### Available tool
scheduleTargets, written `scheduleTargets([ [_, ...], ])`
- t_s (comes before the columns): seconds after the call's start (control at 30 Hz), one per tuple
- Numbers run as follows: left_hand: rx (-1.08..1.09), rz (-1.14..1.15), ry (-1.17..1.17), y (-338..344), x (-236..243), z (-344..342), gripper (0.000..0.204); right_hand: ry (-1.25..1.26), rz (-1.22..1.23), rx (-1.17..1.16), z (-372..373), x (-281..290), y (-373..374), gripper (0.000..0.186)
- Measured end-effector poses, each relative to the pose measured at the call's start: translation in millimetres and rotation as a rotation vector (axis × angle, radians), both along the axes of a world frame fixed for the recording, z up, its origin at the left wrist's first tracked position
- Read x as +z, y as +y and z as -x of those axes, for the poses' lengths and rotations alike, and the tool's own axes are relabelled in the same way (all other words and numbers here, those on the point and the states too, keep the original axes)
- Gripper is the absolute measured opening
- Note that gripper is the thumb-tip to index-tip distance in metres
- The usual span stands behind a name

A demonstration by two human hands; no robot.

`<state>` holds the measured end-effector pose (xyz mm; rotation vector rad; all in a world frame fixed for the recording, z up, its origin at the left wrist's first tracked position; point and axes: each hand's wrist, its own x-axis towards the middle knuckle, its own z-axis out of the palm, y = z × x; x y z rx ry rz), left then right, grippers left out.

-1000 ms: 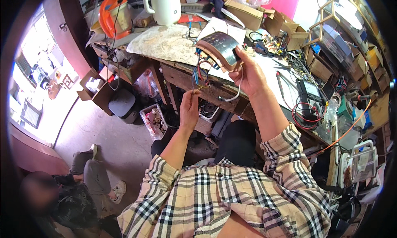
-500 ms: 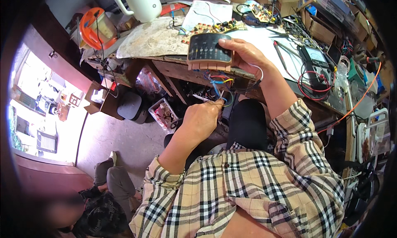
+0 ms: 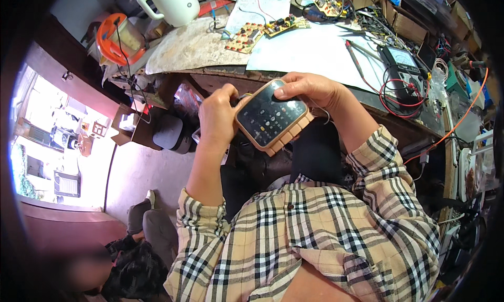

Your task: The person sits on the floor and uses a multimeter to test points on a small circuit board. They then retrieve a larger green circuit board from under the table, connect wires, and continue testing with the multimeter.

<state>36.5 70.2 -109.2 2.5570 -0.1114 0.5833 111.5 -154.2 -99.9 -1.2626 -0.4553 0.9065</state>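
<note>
A control panel (image 3: 269,121) with a glossy black face, small icons and a ribbed tan housing hangs tilted above my lap, in front of the workbench. My right hand (image 3: 310,90) grips its upper right corner, the thumb pressed on the black face. By the panel's upper left edge is my left hand (image 3: 216,113), its fingers curled inward and closed; what they hold is hidden. A short bit of yellow wire (image 3: 245,95) shows between those fingers and the housing. The rest of the wiring is out of sight behind the panel.
On the workbench (image 3: 199,60) lie circuit boards (image 3: 245,38), paper sheets (image 3: 315,52) and a multimeter (image 3: 401,71) with red and black leads. A white kettle (image 3: 173,5) and an orange-rimmed container (image 3: 107,42) stand at the left. Another person (image 3: 139,268) sits at lower left.
The panel has come down toward me and turned, its face now tilted up. My left hand has risen from the hanging wires to the panel's left edge. The coloured wires are now mostly hidden.
</note>
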Motion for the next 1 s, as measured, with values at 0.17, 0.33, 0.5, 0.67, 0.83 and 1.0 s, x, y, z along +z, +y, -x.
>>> scheduleTargets([
  [0.17, 0.145, -0.21, 0.418, 8.6, 35.2, -9.5, 0.055, -0.129, 0.183, 0.126, -0.4, -2.0, -0.4, 0.04],
  [0.33, -0.202, 0.085, 0.343, 26.7, 42.5, -5.1, 0.033, -0.567, 0.528, 0.014, 12.5, 3.8, 14.6, 0.039],
  [0.5, -0.216, 0.525, 0.324, -1.8, 27.3, 23.4, 0.036, -0.492, 0.282, -0.46, 17.8, -35.6, 27.9, 0.037],
  [0.67, -0.164, 0.573, 0.394, -17.7, -52.5, 72.9, 0.025, -0.02, -0.277, -0.53, 20.6, -38.2, 26.4, 0.033],
  [0.83, -0.4, 0.346, 0.523, -9.0, -133.5, 69.9, 0.019, 0.179, -0.511, -0.269, 3.2, -50.0, 8.8, 0.038],
  [1.0, -0.527, 0.114, 0.709, 13.0, -145.8, 40.3, 0.019, 0.245, -0.395, -0.02, 7.6, -57.0, 9.0, 0.041],
])
